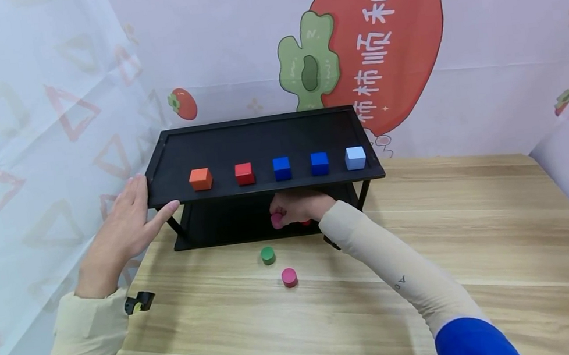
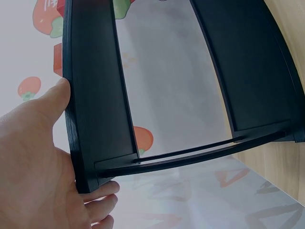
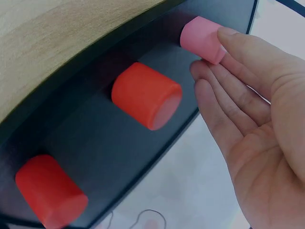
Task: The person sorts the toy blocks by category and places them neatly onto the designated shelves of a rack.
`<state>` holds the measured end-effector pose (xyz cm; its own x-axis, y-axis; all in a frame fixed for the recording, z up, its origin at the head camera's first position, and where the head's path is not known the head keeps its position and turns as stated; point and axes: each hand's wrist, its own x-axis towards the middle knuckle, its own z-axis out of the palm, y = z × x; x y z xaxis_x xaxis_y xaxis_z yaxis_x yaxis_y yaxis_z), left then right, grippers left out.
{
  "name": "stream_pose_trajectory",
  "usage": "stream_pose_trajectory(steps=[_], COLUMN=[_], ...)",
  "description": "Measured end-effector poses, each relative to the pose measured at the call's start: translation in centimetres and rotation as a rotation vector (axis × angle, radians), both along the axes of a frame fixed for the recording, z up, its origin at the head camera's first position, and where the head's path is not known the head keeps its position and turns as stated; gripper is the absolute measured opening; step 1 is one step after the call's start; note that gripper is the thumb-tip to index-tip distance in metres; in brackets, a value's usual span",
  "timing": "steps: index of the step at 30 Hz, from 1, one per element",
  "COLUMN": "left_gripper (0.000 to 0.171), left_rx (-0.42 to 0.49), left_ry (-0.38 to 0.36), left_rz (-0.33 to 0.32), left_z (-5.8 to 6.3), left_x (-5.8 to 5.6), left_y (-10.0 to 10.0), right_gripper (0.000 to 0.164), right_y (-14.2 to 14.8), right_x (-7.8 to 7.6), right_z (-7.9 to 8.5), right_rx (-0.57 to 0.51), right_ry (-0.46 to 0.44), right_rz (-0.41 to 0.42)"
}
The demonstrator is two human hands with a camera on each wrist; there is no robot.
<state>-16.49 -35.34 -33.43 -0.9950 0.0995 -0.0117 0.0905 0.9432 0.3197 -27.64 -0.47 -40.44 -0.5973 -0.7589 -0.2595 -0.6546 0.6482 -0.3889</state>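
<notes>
Under the top board of a black two-tier rack, my right hand pinches a pink cylinder between thumb and fingers, right at the lower board. Beside it on that board stand an orange-red cylinder and a red cylinder. My left hand rests against the rack's left front corner, its thumb stretched along the front edge and its fingers along the left side. The left wrist view shows this hand around the corner of the top board.
Along the top board's front stand an orange cube, a red cube, two blue cubes and a light blue cube. A green cylinder and another pink cylinder are on the wooden table before the rack.
</notes>
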Motion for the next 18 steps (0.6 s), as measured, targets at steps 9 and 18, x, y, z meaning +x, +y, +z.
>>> stream_pose_trajectory(steps=[9, 18], left_gripper=[0.103, 0.104], left_rx=[0.003, 0.007], left_ry=[0.029, 0.025], left_rz=[-0.006, -0.008], left_z=[-0.2, 0.0], left_x=[0.0, 0.1], left_y=[-0.2, 0.0], right_gripper=[0.043, 0.044], right_y=[0.4, -0.1], right_x=[1.7, 3.5], right_z=[2.1, 2.3], right_rx=[0.045, 0.019], right_ry=[0.01, -0.017], right_rz=[0.012, 0.144])
